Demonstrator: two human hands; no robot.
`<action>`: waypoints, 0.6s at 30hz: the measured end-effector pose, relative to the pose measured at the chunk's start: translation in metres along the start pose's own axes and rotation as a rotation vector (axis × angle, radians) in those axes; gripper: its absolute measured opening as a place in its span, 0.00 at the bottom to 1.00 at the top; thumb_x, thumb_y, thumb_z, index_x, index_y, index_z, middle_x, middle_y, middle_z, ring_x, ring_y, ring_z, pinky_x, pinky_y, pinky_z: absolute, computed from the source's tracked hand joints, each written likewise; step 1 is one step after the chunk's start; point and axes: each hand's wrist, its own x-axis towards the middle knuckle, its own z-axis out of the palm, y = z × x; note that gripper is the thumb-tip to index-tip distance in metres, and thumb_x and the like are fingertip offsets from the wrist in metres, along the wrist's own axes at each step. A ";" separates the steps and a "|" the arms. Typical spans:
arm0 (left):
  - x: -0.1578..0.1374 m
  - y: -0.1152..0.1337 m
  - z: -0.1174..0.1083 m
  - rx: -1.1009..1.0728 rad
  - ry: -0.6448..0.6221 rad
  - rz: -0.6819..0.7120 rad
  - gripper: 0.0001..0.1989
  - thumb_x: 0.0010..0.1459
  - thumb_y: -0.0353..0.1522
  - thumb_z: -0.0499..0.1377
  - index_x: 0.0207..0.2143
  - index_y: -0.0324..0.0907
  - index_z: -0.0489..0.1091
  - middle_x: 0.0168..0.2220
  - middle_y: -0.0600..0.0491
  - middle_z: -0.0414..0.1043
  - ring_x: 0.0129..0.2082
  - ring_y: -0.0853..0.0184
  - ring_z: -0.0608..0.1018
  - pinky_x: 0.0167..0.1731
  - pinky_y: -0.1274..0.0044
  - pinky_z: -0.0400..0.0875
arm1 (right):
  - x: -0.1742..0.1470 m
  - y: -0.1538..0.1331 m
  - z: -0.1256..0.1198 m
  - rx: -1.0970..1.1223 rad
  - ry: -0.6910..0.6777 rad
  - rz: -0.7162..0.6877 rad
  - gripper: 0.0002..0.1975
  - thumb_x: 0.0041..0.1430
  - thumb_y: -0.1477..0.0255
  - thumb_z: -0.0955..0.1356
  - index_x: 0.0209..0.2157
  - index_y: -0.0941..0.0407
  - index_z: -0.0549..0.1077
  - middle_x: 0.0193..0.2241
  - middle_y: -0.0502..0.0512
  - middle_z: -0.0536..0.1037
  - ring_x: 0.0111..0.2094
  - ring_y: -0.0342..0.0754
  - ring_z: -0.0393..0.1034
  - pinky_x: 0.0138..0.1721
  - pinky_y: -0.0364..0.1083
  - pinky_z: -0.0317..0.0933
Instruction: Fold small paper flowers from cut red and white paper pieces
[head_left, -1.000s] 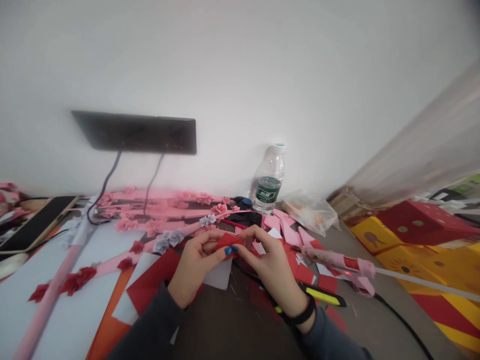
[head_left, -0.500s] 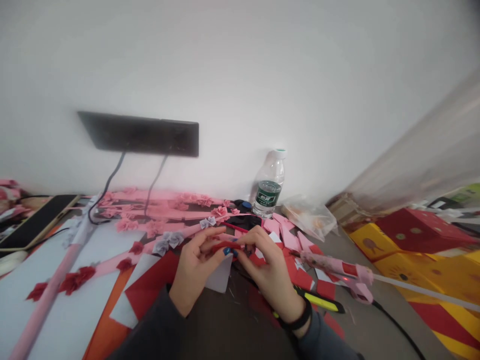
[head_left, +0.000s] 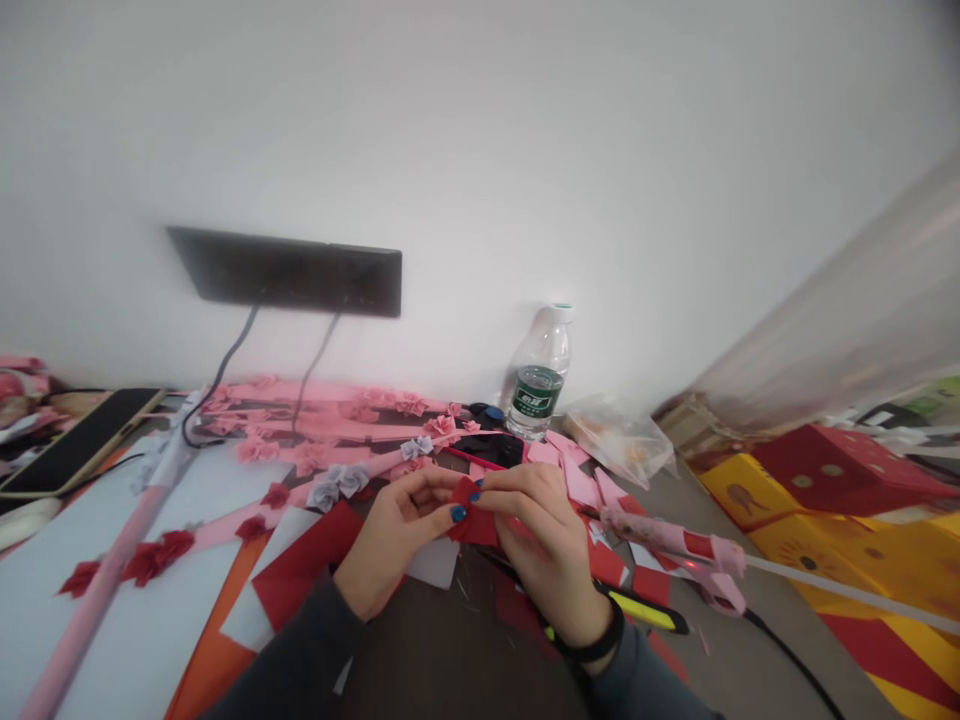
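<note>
Pinching a small, thin red paper piece (head_left: 480, 527) with their fingertips, the left hand (head_left: 394, 540) and right hand (head_left: 546, 545) met above the brown tabletop (head_left: 431, 665), probably because so slight a thing needed support from both sides. The left thumb pressed its near face, likely to steady it; how the right thumb bore on it could not be told. The pink plastic glue gun (head_left: 726, 560) lay beyond the right hand, seemingly for easy reach, its black cord (head_left: 793, 650) trailing clear of both hands. A long yellow-and-black plastic-handled tool (head_left: 646, 607) lay beside the right wrist, perhaps simply set down there.
</note>
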 end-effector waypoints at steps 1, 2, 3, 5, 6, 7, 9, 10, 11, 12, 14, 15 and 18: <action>0.000 0.000 0.000 0.000 0.001 0.011 0.16 0.44 0.34 0.74 0.37 0.41 0.80 0.35 0.51 0.80 0.37 0.68 0.79 0.37 0.81 0.73 | 0.000 0.001 0.001 0.002 0.002 0.009 0.13 0.63 0.83 0.66 0.38 0.51 0.75 0.35 0.53 0.81 0.37 0.50 0.73 0.39 0.52 0.61; 0.000 0.000 0.000 0.005 0.003 0.023 0.15 0.45 0.33 0.74 0.37 0.42 0.80 0.35 0.51 0.80 0.37 0.68 0.79 0.37 0.81 0.73 | 0.000 0.002 0.002 0.006 0.005 0.020 0.13 0.63 0.83 0.65 0.38 0.51 0.75 0.35 0.53 0.81 0.37 0.50 0.74 0.39 0.52 0.61; 0.000 0.000 0.000 0.011 0.001 0.034 0.15 0.45 0.33 0.74 0.37 0.42 0.80 0.36 0.51 0.80 0.38 0.68 0.79 0.38 0.80 0.73 | 0.000 0.003 0.002 0.009 0.008 0.032 0.13 0.63 0.83 0.65 0.37 0.51 0.75 0.35 0.53 0.81 0.36 0.50 0.74 0.38 0.52 0.61; 0.000 0.000 0.001 0.019 -0.021 0.047 0.15 0.46 0.32 0.73 0.38 0.43 0.80 0.38 0.52 0.80 0.40 0.67 0.78 0.41 0.80 0.72 | 0.000 0.003 0.003 0.015 0.023 0.049 0.13 0.63 0.84 0.64 0.37 0.52 0.74 0.34 0.53 0.81 0.36 0.49 0.73 0.38 0.51 0.61; 0.000 0.000 0.001 0.021 -0.037 0.048 0.15 0.46 0.32 0.73 0.38 0.43 0.80 0.38 0.52 0.80 0.41 0.67 0.78 0.42 0.79 0.72 | 0.000 0.003 0.003 0.018 0.027 0.052 0.13 0.63 0.84 0.64 0.37 0.52 0.74 0.34 0.53 0.80 0.36 0.48 0.73 0.38 0.51 0.61; 0.000 -0.001 0.002 0.024 -0.051 0.049 0.14 0.47 0.32 0.73 0.38 0.43 0.79 0.39 0.52 0.79 0.42 0.67 0.78 0.43 0.78 0.72 | 0.000 0.003 0.003 0.022 0.026 0.050 0.13 0.62 0.84 0.64 0.37 0.52 0.74 0.34 0.53 0.80 0.36 0.48 0.73 0.39 0.51 0.61; -0.001 -0.001 0.003 0.022 -0.046 0.050 0.13 0.47 0.32 0.72 0.38 0.42 0.79 0.39 0.52 0.79 0.42 0.66 0.78 0.44 0.77 0.72 | 0.000 0.002 0.003 0.033 0.012 0.045 0.13 0.62 0.84 0.64 0.38 0.52 0.74 0.35 0.53 0.80 0.37 0.48 0.73 0.39 0.51 0.61; -0.001 -0.001 0.003 0.022 -0.026 0.049 0.13 0.47 0.32 0.72 0.37 0.41 0.79 0.38 0.52 0.78 0.41 0.66 0.78 0.43 0.77 0.72 | 0.000 0.001 0.002 0.042 0.004 0.047 0.14 0.62 0.85 0.64 0.38 0.52 0.74 0.35 0.53 0.80 0.37 0.49 0.73 0.39 0.51 0.61; -0.001 -0.001 0.003 0.024 0.001 0.048 0.13 0.47 0.32 0.72 0.36 0.41 0.78 0.38 0.52 0.78 0.40 0.66 0.77 0.42 0.78 0.72 | 0.000 0.001 0.002 0.054 -0.006 0.056 0.14 0.62 0.84 0.64 0.38 0.52 0.74 0.35 0.53 0.80 0.37 0.49 0.73 0.39 0.50 0.62; -0.001 -0.001 0.003 0.030 0.031 0.051 0.13 0.46 0.32 0.73 0.35 0.40 0.77 0.36 0.52 0.78 0.39 0.67 0.77 0.41 0.78 0.71 | -0.001 0.000 0.003 0.072 -0.015 0.072 0.13 0.61 0.84 0.64 0.39 0.52 0.74 0.36 0.54 0.79 0.38 0.49 0.73 0.39 0.50 0.62; -0.001 0.000 0.003 0.058 0.077 0.059 0.14 0.44 0.32 0.73 0.34 0.40 0.76 0.34 0.53 0.77 0.35 0.68 0.77 0.38 0.79 0.71 | -0.003 0.001 0.005 0.122 -0.034 0.140 0.12 0.61 0.82 0.64 0.40 0.53 0.74 0.37 0.55 0.78 0.38 0.50 0.72 0.39 0.49 0.63; -0.001 0.000 0.003 0.071 0.085 0.064 0.15 0.44 0.33 0.73 0.34 0.39 0.76 0.33 0.53 0.76 0.34 0.68 0.76 0.37 0.78 0.71 | -0.004 0.002 0.006 0.151 -0.045 0.186 0.12 0.60 0.81 0.65 0.42 0.53 0.73 0.36 0.55 0.78 0.37 0.50 0.72 0.38 0.48 0.64; -0.001 0.002 0.004 0.074 0.087 0.076 0.15 0.45 0.34 0.73 0.35 0.39 0.76 0.35 0.52 0.77 0.37 0.66 0.76 0.39 0.77 0.71 | -0.007 0.006 0.012 0.246 -0.070 0.337 0.12 0.60 0.78 0.67 0.46 0.54 0.72 0.32 0.52 0.77 0.32 0.48 0.71 0.32 0.44 0.64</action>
